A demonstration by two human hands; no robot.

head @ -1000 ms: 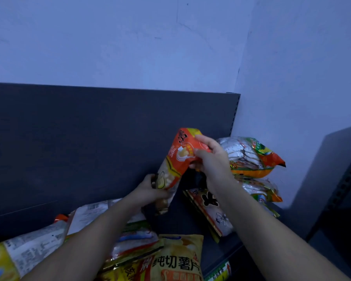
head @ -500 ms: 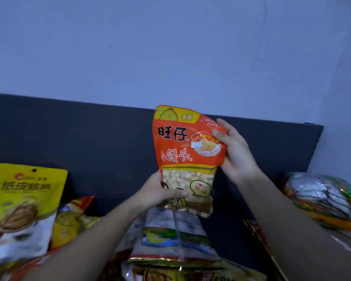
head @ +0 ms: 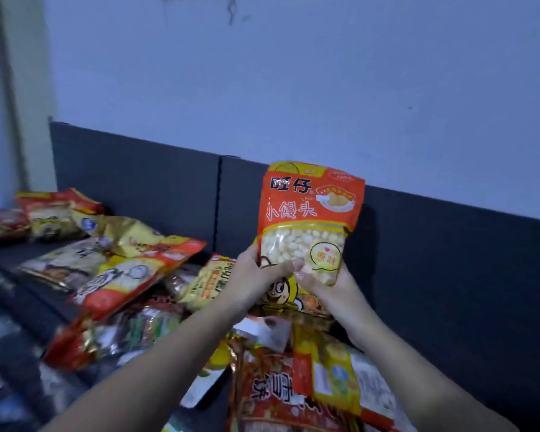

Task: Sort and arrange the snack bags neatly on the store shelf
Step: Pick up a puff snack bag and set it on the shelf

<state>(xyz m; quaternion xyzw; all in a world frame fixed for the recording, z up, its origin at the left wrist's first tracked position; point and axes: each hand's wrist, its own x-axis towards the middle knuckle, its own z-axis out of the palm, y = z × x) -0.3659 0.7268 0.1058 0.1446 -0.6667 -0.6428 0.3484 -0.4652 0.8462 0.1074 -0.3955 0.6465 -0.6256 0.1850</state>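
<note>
Gripping orange bag [head: 309, 213] by lower edge

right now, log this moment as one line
held: orange snack bag, upright | left hand: holds lower left | right hand: holds lower right | below: mixed bags piled on shelf

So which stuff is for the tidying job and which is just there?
For the job: orange snack bag, gripped low by left hand and right hand; heap of loose snack bags; dark shelf under them.
Just there: blue wall; pale post at far left.
</note>
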